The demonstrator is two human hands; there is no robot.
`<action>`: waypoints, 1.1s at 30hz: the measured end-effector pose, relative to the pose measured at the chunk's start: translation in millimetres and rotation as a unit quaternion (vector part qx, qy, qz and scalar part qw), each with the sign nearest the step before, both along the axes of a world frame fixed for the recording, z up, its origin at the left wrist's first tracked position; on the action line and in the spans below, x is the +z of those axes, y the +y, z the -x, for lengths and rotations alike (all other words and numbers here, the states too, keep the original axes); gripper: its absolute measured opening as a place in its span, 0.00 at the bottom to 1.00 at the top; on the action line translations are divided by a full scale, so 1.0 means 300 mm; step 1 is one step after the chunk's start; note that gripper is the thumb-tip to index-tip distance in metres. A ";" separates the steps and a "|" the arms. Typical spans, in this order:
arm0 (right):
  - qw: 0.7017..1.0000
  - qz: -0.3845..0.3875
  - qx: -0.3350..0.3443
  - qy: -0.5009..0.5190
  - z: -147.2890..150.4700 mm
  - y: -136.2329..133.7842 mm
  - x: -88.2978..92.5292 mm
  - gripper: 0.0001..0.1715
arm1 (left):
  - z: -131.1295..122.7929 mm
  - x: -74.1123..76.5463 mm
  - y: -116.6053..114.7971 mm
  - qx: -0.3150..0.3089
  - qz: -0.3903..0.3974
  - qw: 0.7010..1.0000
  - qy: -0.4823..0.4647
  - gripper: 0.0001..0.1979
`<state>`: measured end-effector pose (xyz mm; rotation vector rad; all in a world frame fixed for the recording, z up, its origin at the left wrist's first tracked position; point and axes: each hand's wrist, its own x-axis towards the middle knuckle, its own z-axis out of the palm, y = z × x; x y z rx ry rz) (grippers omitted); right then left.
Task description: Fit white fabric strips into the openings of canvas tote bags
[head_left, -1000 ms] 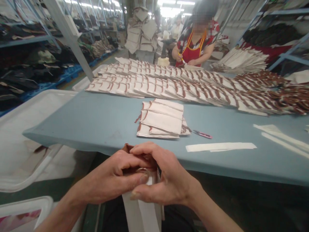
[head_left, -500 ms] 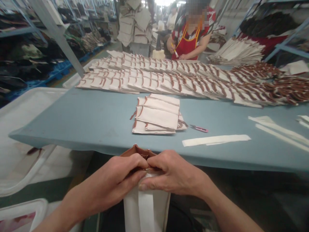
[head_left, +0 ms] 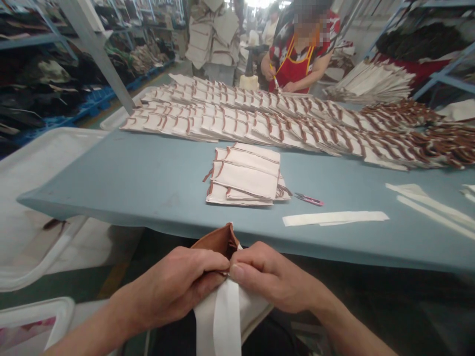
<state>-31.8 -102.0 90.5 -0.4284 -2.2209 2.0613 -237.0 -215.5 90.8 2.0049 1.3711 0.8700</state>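
A cream fabric bag (head_left: 208, 316) with a brown lining (head_left: 217, 241) is held upright at the table's front edge, its mouth partly spread. My left hand (head_left: 185, 279) pinches the bag's rim with thumb and forefinger. Right beside it, my right hand (head_left: 267, 277) grips the same rim, and the two thumbs almost meet. A white strip (head_left: 227, 319) hangs down the bag's near side from under the fingertips. Whatever lies between the fingertips is covered by them.
On the blue table (head_left: 148, 183) lie a small stack of cream pieces (head_left: 247, 173), thread snips (head_left: 308, 199) and white strips (head_left: 336, 218). Long overlapping rows of brown-edged pieces (head_left: 237, 121) run behind. A co-worker in a red apron (head_left: 297, 64) holds a brush across the table. White bins (head_left: 55, 148) stand left.
The bag has tilted and its brown-lined mouth shows wider. Both hands have shifted slightly down, still pinching the rim. The view has turned a little left.
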 end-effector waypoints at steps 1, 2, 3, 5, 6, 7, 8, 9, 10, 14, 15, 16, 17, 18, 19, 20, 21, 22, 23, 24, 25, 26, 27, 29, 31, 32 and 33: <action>0.998 -0.056 0.005 0.003 -0.006 0.004 0.021 0.28 | 0.001 0.010 -0.001 0.018 0.032 0.999 -0.011 0.08; 0.993 -0.117 0.009 0.010 -0.011 0.008 0.043 0.26 | 0.003 0.023 0.000 0.029 0.060 0.997 -0.026 0.06; 0.984 -0.178 0.016 0.020 -0.015 0.010 0.065 0.24 | 0.007 0.037 0.004 0.033 0.083 0.995 -0.042 0.06; 0.955 -0.292 0.031 0.037 -0.019 0.009 0.099 0.22 | 0.016 0.065 0.015 0.018 0.116 0.991 -0.069 0.05; 0.937 -0.343 0.038 0.043 -0.020 0.005 0.107 0.22 | 0.020 0.075 0.021 0.003 0.128 0.989 -0.077 0.07; 0.919 -0.390 0.044 0.047 -0.020 -0.001 0.110 0.22 | 0.022 0.081 0.026 -0.014 0.133 0.988 -0.079 0.12; 0.899 -0.431 0.048 0.052 -0.018 -0.009 0.107 0.22 | 0.024 0.081 0.029 -0.032 0.131 0.988 -0.072 0.16; 0.880 -0.469 0.046 0.060 -0.017 -0.017 0.099 0.23 | 0.025 0.075 0.031 -0.047 0.115 0.991 -0.054 0.19; 0.860 -0.504 0.035 0.071 -0.015 -0.024 0.087 0.24 | 0.026 0.065 0.031 -0.058 0.080 0.995 -0.023 0.21; 0.803 -0.582 -0.025 0.122 -0.002 -0.043 0.030 0.26 | 0.037 0.000 0.021 -0.043 -0.153 0.977 0.145 0.23; 0.799 -0.587 -0.031 0.128 0.001 -0.044 0.020 0.26 | 0.041 -0.013 0.020 -0.034 -0.194 0.966 0.165 0.24; 0.798 -0.588 -0.033 0.131 0.004 -0.043 0.014 0.26 | 0.046 -0.021 0.021 -0.029 -0.216 0.960 0.173 0.25; 0.798 -0.587 -0.033 0.133 0.007 -0.040 0.011 0.26 | 0.051 -0.024 0.024 -0.028 -0.222 0.960 0.171 0.26; 0.798 -0.586 -0.032 0.136 0.009 -0.037 0.011 0.26 | 0.055 -0.021 0.027 -0.031 -0.213 0.963 0.160 0.26; 0.797 -0.586 -0.031 0.140 0.010 -0.034 0.014 0.26 | 0.058 -0.014 0.031 -0.039 -0.193 0.970 0.143 0.27; 0.796 -0.587 -0.032 0.146 0.010 -0.031 0.017 0.26 | 0.059 -0.003 0.035 -0.049 -0.160 0.978 0.121 0.27; 0.793 -0.589 -0.036 0.151 0.010 -0.029 0.022 0.27 | 0.058 0.011 0.039 -0.061 -0.123 0.986 0.095 0.28; 0.790 -0.592 -0.040 0.155 0.009 -0.028 0.026 0.27 | 0.055 0.026 0.044 -0.072 -0.087 0.991 0.067 0.29; 0.787 -0.595 -0.044 0.157 0.008 -0.028 0.029 0.27 | 0.051 0.040 0.048 -0.082 -0.057 0.994 0.040 0.30; 0.784 -0.598 -0.048 0.159 0.007 -0.030 0.031 0.27 | 0.044 0.053 0.052 -0.090 -0.033 0.995 0.017 0.31; 0.782 -0.600 -0.050 0.160 0.006 -0.033 0.034 0.27 | 0.037 0.063 0.057 -0.095 -0.016 0.995 0.000 0.30; 0.782 -0.601 -0.051 0.159 0.006 -0.036 0.036 0.27 | 0.029 0.071 0.061 -0.098 -0.006 0.995 -0.010 0.30; 0.783 -0.600 -0.051 0.158 0.006 -0.039 0.037 0.27 | 0.021 0.075 0.066 -0.100 0.003 0.995 -0.017 0.29; 0.794 -0.585 -0.045 0.158 0.007 -0.042 0.041 0.28 | 0.006 0.075 0.073 -0.101 0.023 0.994 -0.037 0.30; 0.819 -0.548 -0.025 0.164 0.007 -0.041 0.045 0.30 | -0.009 0.067 0.073 -0.112 0.050 0.989 -0.086 0.31; 0.833 -0.526 -0.014 0.169 0.006 -0.040 0.046 0.31 | -0.016 0.062 0.071 -0.118 0.066 0.984 -0.119 0.32; 0.844 -0.507 -0.004 0.173 0.005 -0.038 0.048 0.32 | -0.022 0.059 0.067 -0.121 0.084 0.978 -0.150 0.32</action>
